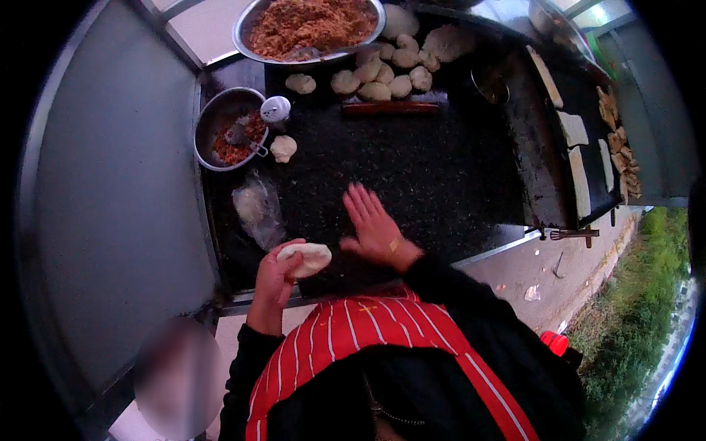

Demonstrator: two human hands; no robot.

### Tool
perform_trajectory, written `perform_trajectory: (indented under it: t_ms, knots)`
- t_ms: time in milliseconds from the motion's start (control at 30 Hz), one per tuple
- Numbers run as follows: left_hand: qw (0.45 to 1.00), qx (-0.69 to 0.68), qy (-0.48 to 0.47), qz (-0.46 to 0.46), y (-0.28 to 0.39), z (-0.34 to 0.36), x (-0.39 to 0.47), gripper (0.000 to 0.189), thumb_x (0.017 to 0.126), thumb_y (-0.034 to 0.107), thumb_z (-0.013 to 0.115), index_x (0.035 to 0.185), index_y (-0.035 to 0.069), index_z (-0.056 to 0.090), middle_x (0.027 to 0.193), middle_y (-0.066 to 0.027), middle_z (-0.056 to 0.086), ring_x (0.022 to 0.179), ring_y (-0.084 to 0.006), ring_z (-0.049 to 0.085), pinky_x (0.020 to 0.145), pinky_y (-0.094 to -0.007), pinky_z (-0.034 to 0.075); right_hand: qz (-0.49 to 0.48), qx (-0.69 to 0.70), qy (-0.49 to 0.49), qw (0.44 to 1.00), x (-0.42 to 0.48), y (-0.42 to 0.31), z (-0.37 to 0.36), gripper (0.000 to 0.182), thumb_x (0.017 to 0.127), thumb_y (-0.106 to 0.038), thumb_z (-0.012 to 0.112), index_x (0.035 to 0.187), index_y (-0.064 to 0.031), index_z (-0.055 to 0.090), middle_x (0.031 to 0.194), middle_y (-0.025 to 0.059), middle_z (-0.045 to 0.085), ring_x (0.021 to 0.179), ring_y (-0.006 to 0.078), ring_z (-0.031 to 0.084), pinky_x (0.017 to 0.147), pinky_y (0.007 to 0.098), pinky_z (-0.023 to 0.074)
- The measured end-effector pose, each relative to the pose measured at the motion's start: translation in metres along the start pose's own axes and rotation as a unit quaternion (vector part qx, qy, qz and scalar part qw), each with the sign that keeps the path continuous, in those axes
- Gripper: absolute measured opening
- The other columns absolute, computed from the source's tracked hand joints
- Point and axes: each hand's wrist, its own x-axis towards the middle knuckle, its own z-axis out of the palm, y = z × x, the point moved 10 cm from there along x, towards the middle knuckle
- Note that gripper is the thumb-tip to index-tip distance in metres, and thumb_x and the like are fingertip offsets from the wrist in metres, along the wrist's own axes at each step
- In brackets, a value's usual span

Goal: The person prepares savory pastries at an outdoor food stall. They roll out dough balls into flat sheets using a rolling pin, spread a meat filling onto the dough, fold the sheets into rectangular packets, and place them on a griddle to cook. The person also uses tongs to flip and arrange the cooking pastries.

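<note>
My left hand (276, 281) grips a flattened round of pale dough (306, 260) above the near edge of the dark worktop (408, 151). To its right, my right hand (378, 226) is held flat over the worktop with its fingers extended, and nothing is in it. A crumpled clear plastic bag (258, 209) lies just beyond my left hand. Farther up on the left sits a small dough piece (283, 149), beside a metal pot of reddish filling (231, 129) and a shaker with a perforated lid (275, 110).
Several dough balls (376, 77) are grouped at the back, behind a wooden rolling pin (390, 108). A large metal bowl of filling (309, 27) stands at the far edge. On the right, a griddle (593, 182) carries pale dough slabs (579, 182) and browned pieces (623, 157). A grey panel (121, 182) bounds the left.
</note>
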Motion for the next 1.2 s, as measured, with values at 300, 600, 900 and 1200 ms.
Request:
perform_trajectory:
  t_ms: [300,600,900,1200]
  knots:
    - [0.998,-0.028,0.041,0.030,0.001,-0.042,-0.020,0.035,0.090,0.007,0.070,0.124,0.000,0.064,0.114,-0.0128,0.068,0.104,-0.0236,0.067,0.091,-0.0358,0.056,0.249,0.019,0.084,0.965,0.052,0.085,-0.062,0.090,0.083,-0.041,0.073,0.150,0.0036,0.032,0.160,0.0263,0.023,0.151,0.0388,0.016,0.124,0.0467,0.0122]
    - [0.999,-0.014,-0.019,0.039,0.027,0.026,-0.008,0.039,0.094,0.012,0.066,0.130,0.000,0.058,0.121,-0.0157,0.065,0.111,-0.0244,0.065,0.094,-0.0367,0.055,0.099,0.037,-0.022,0.994,-0.026,0.041,-0.016,0.083,0.083,-0.031,0.075,0.149,-0.0001,0.035,0.159,0.0206,0.028,0.149,0.0367,0.022,0.123,0.0452,0.0161]
    - [0.989,0.086,-0.116,0.046,0.001,0.128,0.051,0.044,0.105,0.026,0.044,0.138,-0.001,0.050,0.136,-0.0212,0.056,0.128,-0.0322,0.053,0.112,-0.0442,0.037,0.203,-0.099,0.065,0.972,-0.006,0.112,-0.040,0.079,0.096,-0.038,0.059,0.155,0.0013,0.023,0.163,0.0223,0.016,0.152,0.0361,0.013,0.123,0.0475,0.0106]
    - [0.669,0.613,0.007,0.421,0.046,0.191,0.044,0.071,0.094,0.024,0.055,0.153,-0.003,0.025,0.159,-0.0249,0.027,0.149,-0.0426,0.019,0.121,-0.0549,0.011,0.078,0.047,0.030,0.995,-0.019,0.059,-0.054,0.068,0.095,-0.026,0.054,0.153,-0.0009,0.029,0.160,0.0245,0.024,0.149,0.0385,0.022,0.123,0.0484,0.0145]
